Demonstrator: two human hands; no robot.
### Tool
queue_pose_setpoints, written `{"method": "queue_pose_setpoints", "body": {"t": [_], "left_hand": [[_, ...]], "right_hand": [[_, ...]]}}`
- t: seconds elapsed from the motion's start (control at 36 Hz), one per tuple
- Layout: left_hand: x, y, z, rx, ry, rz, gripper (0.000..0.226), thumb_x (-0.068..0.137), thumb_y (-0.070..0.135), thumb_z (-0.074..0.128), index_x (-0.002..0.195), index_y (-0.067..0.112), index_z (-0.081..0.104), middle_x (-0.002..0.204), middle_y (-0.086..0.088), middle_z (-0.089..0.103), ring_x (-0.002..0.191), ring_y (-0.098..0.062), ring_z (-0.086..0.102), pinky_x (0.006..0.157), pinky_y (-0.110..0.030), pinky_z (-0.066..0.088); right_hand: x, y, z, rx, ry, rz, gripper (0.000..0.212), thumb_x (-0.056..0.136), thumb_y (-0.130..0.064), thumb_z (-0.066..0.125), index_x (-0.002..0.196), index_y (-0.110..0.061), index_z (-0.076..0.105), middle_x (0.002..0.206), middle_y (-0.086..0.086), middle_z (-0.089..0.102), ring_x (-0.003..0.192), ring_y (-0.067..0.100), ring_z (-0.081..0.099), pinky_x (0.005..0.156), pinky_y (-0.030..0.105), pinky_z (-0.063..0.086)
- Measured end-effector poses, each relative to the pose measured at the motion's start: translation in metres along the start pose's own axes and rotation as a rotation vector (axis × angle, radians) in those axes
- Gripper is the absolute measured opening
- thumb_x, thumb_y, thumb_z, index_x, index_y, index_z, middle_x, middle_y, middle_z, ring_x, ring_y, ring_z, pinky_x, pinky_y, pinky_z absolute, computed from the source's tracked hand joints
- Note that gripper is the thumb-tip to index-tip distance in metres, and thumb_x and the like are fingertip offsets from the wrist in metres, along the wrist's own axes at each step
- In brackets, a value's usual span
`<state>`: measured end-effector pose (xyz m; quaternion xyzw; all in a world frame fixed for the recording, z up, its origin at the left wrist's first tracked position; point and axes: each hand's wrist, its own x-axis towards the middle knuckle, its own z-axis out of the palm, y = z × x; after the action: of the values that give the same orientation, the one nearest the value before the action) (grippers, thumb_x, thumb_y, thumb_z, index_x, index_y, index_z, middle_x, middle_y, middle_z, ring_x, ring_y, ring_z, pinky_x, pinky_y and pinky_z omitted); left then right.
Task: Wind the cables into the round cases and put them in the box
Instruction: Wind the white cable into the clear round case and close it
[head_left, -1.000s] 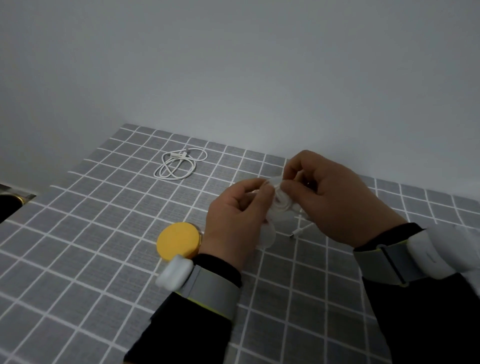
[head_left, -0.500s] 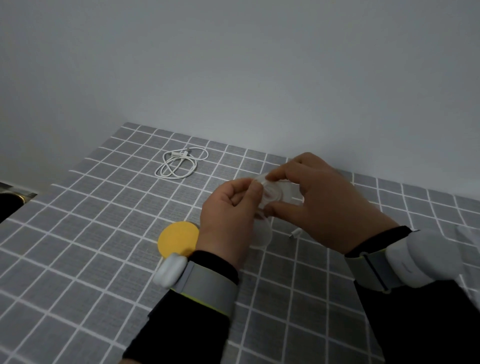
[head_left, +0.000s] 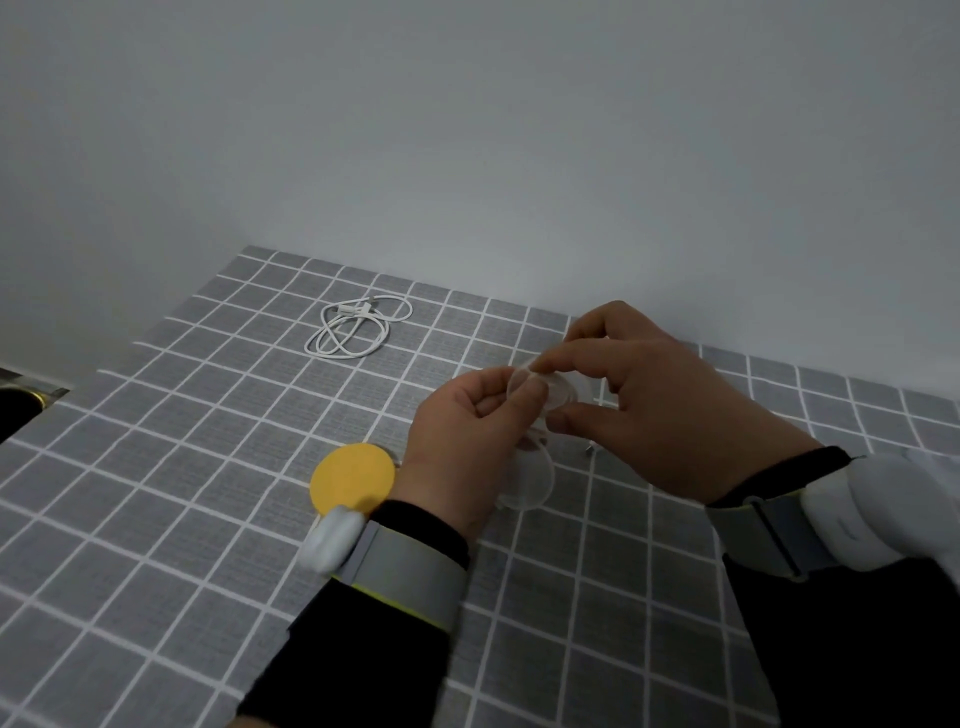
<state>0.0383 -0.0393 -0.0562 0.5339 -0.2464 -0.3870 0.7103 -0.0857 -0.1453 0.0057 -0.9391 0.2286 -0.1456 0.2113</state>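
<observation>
Both hands are working above the grey checked surface (head_left: 171, 467). The left hand (head_left: 462, 447) and the right hand (head_left: 670, 415) are meeting over one clear round case (head_left: 545, 395). The left fingers (head_left: 491, 387) are curling in and pinching its near-left rim. The right fingers (head_left: 574, 358) are pinching its far rim from above, with the right thumb pressing at its lower edge. The case is hanging in the air between the two sets of fingertips, tilted so that its flat face is turning toward the camera and a little to the left. Being round, it is showing no long axis.

Just below the left fingers, under the heel of that hand, a second clear disc (head_left: 530, 483) is showing, face up. Whether it is touching the surface or the hand is not clear. Beneath the right fingers one small cable end (head_left: 589, 450) is dangling, tip pointing down at the surface.

One yellow round case (head_left: 353, 475) is lying flat just left of the left wrist. One white cable (head_left: 356, 332) is lying well beyond the left fingers in a loose coil. Its long axis is running from near-left to far-right, and its plugs are sitting at the far side of the loop.

Each wrist is wearing one grey band.
</observation>
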Motion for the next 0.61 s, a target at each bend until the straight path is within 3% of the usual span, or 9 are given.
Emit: {"method": "queue_pose_setpoints", "body": {"t": [0.17,0.25,0.33,0.47,0.61], "left_hand": [[0.000,0.001,0.000,-0.050,-0.005,-0.002,0.016,0.091,0.008,0.066,0.105,0.002,0.071,0.087,-0.013,0.077,0.073,-0.019,0.070,0.065,-0.027,0.056],[0.001,0.001,0.001,-0.085,0.038,0.009,0.014,0.091,0.006,0.066,0.104,0.004,0.070,0.090,-0.013,0.077,0.076,-0.020,0.071,0.067,-0.028,0.056],[0.003,-0.001,0.000,-0.032,0.088,0.052,0.013,0.090,0.009,0.069,0.103,0.009,0.070,0.089,-0.010,0.078,0.077,-0.018,0.071,0.070,-0.030,0.053],[0.003,0.000,0.000,0.056,0.157,0.124,0.011,0.089,0.012,0.071,0.096,0.020,0.069,0.084,-0.003,0.078,0.075,-0.015,0.071,0.068,-0.029,0.057],[0.004,0.004,-0.001,-0.011,0.243,0.146,0.016,0.090,0.010,0.070,0.105,0.010,0.067,0.082,-0.002,0.077,0.071,-0.011,0.068,0.065,-0.022,0.056]], "right_hand": [[0.000,0.001,0.002,0.034,0.019,0.022,0.041,0.077,-0.049,0.073,0.117,-0.046,0.064,0.108,-0.017,0.047,0.090,-0.007,0.048,0.074,0.013,0.034],[0.001,-0.002,0.004,0.019,0.057,0.037,0.056,0.076,-0.056,0.070,0.130,-0.048,0.055,0.109,-0.014,0.048,0.084,-0.005,0.048,0.077,0.019,0.040],[0.001,-0.005,0.004,0.007,0.117,0.050,0.063,0.080,-0.053,0.071,0.137,-0.046,0.045,0.113,-0.012,0.048,0.077,-0.007,0.044,0.075,0.014,0.037],[0.005,-0.008,0.005,-0.104,0.203,0.133,0.029,0.093,-0.038,0.060,0.121,-0.030,0.061,0.110,-0.006,0.055,0.088,0.005,0.048,0.078,0.021,0.037],[0.004,-0.012,0.004,0.035,0.237,0.224,0.025,0.092,-0.038,0.062,0.117,-0.036,0.063,0.092,-0.015,0.064,0.076,0.000,0.055,0.068,0.017,0.037]]}}
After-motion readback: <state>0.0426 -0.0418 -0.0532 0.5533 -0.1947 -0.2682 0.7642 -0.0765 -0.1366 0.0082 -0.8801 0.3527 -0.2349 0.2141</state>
